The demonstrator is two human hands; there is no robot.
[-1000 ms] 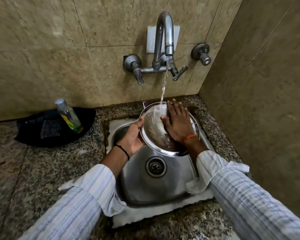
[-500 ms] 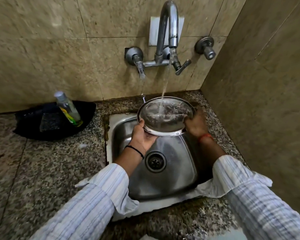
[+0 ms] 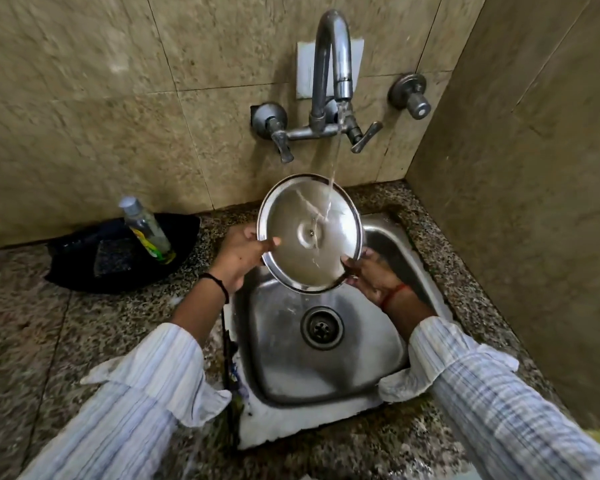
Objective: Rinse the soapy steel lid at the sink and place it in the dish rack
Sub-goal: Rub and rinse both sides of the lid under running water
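Head view: lid (image 3: pixel 309 233) at frame centre, tilted above the sink (image 3: pixel 326 362), under the tap (image 3: pixel 331 81) stream. Left hand (image 3: pixel 241 256) and right hand (image 3: pixel 373 273) each grip its rim. Left: black tray (image 3: pixel 84 265) holds a bottle (image 3: pixel 146 230); label unreadable.

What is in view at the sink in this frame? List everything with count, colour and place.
steel lid: 1, silver, tilted under the stream, above the basin
tap: 1, grey metal, on the wall, running
wall valve: 1, grey, right of the tap
sink: 1, steel, set in the counter
counter: 1, speckled granite
bottle: 1, clear with greenish liquid, leaning in the tray
tray: 1, black, left counter
left hand: gripping the lid's left rim
right hand: gripping its lower right rim
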